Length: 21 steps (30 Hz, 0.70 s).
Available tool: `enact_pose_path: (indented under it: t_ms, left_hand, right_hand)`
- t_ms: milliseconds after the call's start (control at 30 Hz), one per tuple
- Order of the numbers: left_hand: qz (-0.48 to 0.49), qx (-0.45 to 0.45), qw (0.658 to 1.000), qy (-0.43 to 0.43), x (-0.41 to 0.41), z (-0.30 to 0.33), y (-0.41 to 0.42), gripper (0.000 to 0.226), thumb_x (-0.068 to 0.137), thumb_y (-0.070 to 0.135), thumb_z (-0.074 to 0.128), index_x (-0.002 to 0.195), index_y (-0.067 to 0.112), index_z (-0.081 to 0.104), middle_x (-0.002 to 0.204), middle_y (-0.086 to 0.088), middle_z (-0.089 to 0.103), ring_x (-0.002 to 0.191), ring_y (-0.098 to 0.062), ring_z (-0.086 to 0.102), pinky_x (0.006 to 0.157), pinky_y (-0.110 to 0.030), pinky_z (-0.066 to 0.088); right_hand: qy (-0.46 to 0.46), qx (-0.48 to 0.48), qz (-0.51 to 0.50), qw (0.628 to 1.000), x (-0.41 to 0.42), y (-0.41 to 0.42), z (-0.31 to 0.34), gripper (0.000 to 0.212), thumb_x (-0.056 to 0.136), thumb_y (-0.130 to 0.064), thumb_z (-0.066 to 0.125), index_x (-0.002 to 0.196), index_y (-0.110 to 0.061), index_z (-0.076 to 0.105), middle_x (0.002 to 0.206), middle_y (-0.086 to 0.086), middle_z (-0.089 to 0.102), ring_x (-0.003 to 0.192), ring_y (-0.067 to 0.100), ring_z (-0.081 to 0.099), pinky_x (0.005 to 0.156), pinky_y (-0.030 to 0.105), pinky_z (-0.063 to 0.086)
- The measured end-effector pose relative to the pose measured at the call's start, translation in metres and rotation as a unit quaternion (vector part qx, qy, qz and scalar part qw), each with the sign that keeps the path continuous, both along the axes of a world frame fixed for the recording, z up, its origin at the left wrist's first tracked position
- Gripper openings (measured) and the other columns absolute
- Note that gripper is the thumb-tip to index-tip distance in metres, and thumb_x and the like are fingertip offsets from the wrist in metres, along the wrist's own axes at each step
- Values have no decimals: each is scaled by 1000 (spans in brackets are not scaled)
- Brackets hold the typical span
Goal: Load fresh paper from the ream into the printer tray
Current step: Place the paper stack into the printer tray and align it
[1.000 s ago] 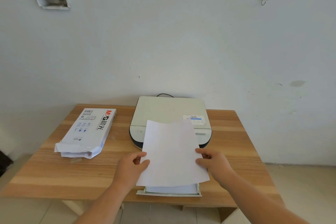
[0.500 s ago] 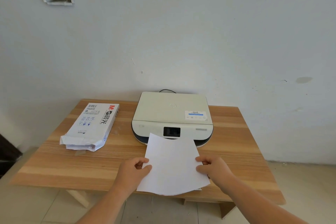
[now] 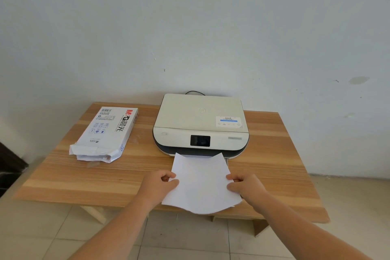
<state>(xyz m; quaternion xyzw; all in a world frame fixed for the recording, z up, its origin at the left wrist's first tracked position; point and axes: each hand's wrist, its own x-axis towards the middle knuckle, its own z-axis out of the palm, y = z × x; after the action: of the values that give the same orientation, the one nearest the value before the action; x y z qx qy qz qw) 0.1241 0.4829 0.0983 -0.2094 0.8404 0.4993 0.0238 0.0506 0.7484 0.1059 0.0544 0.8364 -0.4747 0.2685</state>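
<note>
Bare surface (image 3: 274,154) at frame right of printer (image 3: 200,124); bare strip between printer and ream (image 3: 105,133). Paper stack (image 3: 200,186) blocks printer's front slot.

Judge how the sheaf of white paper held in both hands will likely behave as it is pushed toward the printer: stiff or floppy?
Probably floppy: the sheaf of paper sags at its near edge past the table edge, between the left hand and right hand. Its far corners lift unevenly at the printer, so it may buckle if pushed hard. Likely light, held by pinches alone.
</note>
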Motion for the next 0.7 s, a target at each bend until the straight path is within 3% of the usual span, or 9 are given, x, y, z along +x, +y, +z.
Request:
enact_pose_path:
  t_ms: [333,500,600,700]
  left_hand:
    - [-13,-8,1000,-13,-4,-13,-5,14,77,23,75,90,25,70,78,5,57,72,-7,54,63,-15,40]
    - [-22,-14,999,-21,-6,-20,-5,16,77,22,75,92,23,71,79,3,58,73,-8,54,64,-16,41]
    - [-25,-15,999,-20,-7,-23,-3,16,77,22,75,93,22,72,77,3,56,71,-8,52,63,-16,40]
    - [-30,-19,999,-23,-9,-26,-1,17,78,23,74,95,23,71,77,4,56,72,-8,53,63,-16,40]
  right_hand:
    - [-8,13,-5,1000,1,-2,-20,34,85,-9,65,118,-17,65,109,8,63,87,17,59,59,19,47]
    - [-10,11,-15,1000,3,1,-31,37,82,-8,67,119,-15,66,110,16,64,85,20,60,68,25,51]
    - [-10,19,-14,1000,3,4,-37,36,83,-9,68,119,-16,66,95,7,61,82,20,59,73,29,53]
    - [-10,19,-17,1000,2,7,-41,36,84,-9,67,119,-17,66,88,3,54,76,18,55,66,25,48]
